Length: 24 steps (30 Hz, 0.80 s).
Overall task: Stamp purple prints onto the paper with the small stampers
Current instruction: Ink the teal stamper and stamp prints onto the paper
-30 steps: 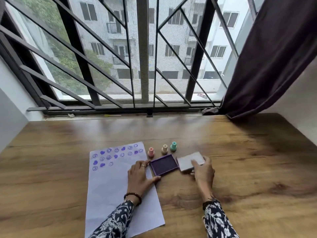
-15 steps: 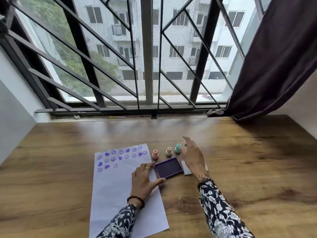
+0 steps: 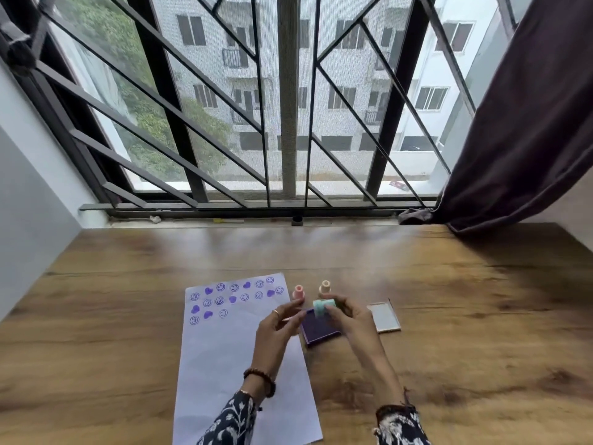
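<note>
A white paper [image 3: 231, 364] lies on the wooden table, with several purple smiley and heart prints [image 3: 224, 298] across its top. My right hand [image 3: 348, 319] holds the teal stamper [image 3: 322, 307] above the open purple ink pad [image 3: 319, 327]. My left hand [image 3: 277, 329] is lifted beside it with fingers spread, its fingertips close to the teal stamper; contact is unclear. A pink stamper [image 3: 298, 292] and a peach stamper [image 3: 325, 286] stand upright just behind the pad.
The ink pad's lid [image 3: 384, 317] lies flat to the right of the pad. The wooden table [image 3: 465, 316] runs back to a barred window [image 3: 288, 123]. A dark curtain [image 3: 529, 123] hangs at the right.
My right hand left the lid, reached to the stampers and picked up the teal one, bringing it over the pad. My left hand rose off the paper toward it.
</note>
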Each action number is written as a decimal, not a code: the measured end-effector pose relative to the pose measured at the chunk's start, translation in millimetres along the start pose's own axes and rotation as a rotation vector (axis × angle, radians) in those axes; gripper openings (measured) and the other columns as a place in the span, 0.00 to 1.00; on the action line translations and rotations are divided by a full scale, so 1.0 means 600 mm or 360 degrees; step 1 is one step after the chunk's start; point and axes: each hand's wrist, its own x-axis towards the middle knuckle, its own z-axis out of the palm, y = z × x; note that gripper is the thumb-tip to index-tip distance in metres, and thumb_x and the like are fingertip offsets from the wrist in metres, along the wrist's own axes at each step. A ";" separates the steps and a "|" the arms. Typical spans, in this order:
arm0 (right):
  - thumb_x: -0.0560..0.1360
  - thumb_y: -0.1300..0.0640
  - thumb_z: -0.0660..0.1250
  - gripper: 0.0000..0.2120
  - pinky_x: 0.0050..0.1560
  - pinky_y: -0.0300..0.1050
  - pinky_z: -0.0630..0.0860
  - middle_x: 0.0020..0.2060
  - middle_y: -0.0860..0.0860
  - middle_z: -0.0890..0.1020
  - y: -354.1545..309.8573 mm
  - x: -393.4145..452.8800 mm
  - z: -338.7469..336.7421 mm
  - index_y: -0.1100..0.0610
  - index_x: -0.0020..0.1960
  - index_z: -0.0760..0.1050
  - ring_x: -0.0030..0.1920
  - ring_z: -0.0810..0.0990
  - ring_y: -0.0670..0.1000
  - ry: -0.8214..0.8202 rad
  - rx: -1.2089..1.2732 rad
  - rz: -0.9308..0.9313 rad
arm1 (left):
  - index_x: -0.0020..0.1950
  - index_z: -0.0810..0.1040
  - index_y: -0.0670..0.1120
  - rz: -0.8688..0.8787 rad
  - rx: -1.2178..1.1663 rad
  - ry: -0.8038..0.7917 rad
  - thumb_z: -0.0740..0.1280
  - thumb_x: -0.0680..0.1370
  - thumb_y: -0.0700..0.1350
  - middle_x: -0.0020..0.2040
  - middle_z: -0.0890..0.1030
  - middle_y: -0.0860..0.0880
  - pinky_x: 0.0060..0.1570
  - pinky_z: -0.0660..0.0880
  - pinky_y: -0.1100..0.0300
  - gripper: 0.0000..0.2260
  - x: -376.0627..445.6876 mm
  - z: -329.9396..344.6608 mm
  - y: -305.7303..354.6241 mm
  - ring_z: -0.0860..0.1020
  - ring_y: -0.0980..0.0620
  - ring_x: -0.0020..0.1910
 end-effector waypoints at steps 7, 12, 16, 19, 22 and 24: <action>0.74 0.67 0.65 0.10 0.46 0.42 0.80 0.37 0.49 0.86 0.020 -0.026 0.012 0.55 0.43 0.81 0.42 0.82 0.50 -0.0040 0.0164 0.0112 | 0.45 0.83 0.47 -0.0111 -0.0240 -0.0094 0.68 0.71 0.35 0.46 0.84 0.43 0.40 0.81 0.63 0.08 -0.015 0.001 0.004 0.82 0.49 0.43; 0.75 0.64 0.65 0.09 0.40 0.37 0.79 0.36 0.50 0.84 0.020 -0.031 0.024 0.54 0.40 0.81 0.38 0.81 0.47 0.0001 0.0038 0.0123 | 0.45 0.81 0.44 0.0030 0.0002 -0.0056 0.69 0.71 0.34 0.45 0.83 0.40 0.50 0.79 0.51 0.07 -0.016 -0.003 0.002 0.80 0.47 0.44; 0.76 0.58 0.65 0.09 0.33 0.37 0.76 0.34 0.54 0.81 0.025 -0.032 0.034 0.58 0.39 0.80 0.34 0.79 0.49 0.0210 0.0008 0.0235 | 0.44 0.81 0.48 0.0089 0.0140 -0.0002 0.70 0.70 0.36 0.42 0.83 0.45 0.46 0.78 0.56 0.07 -0.016 -0.011 -0.001 0.79 0.52 0.39; 0.73 0.58 0.70 0.02 0.38 0.39 0.77 0.39 0.52 0.83 0.027 -0.035 0.025 0.56 0.43 0.80 0.41 0.82 0.51 0.0349 -0.0448 0.0100 | 0.43 0.80 0.50 0.0030 0.0080 0.0090 0.68 0.72 0.37 0.41 0.82 0.45 0.39 0.79 0.63 0.08 -0.011 -0.032 -0.009 0.80 0.51 0.37; 0.71 0.57 0.71 0.05 0.42 0.41 0.76 0.42 0.51 0.82 0.021 -0.037 0.022 0.55 0.46 0.79 0.42 0.80 0.49 0.0358 -0.0990 -0.0092 | 0.43 0.79 0.50 -0.0047 0.0030 0.0139 0.66 0.73 0.37 0.41 0.82 0.47 0.33 0.78 0.68 0.08 -0.007 -0.048 -0.019 0.81 0.56 0.35; 0.72 0.57 0.70 0.07 0.46 0.44 0.76 0.45 0.52 0.81 0.019 -0.037 0.026 0.57 0.49 0.78 0.45 0.80 0.50 0.0322 -0.1242 -0.0192 | 0.43 0.79 0.50 -0.0072 0.0054 0.0112 0.66 0.74 0.37 0.41 0.81 0.49 0.33 0.78 0.66 0.08 -0.003 -0.049 -0.024 0.81 0.56 0.35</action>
